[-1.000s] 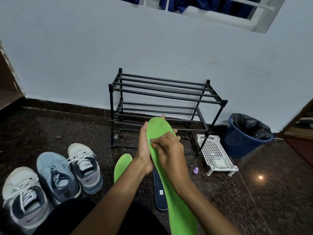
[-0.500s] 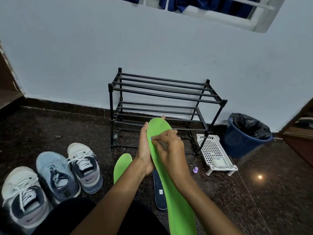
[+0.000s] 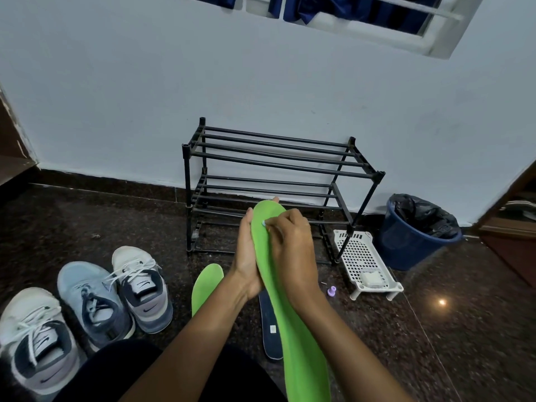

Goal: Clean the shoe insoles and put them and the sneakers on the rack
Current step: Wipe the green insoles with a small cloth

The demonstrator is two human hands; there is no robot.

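Green insole is up in front of the rack, left hand fingers flat behind it, right hand pinching a pale bit on its toe. It half-covers the dark insole on the floor, sneakers off left.

Forearms converge ahead. Left grip flat, fingers straight, backing the insole. Right grip fingers curled, pinching a small pale bit against it.
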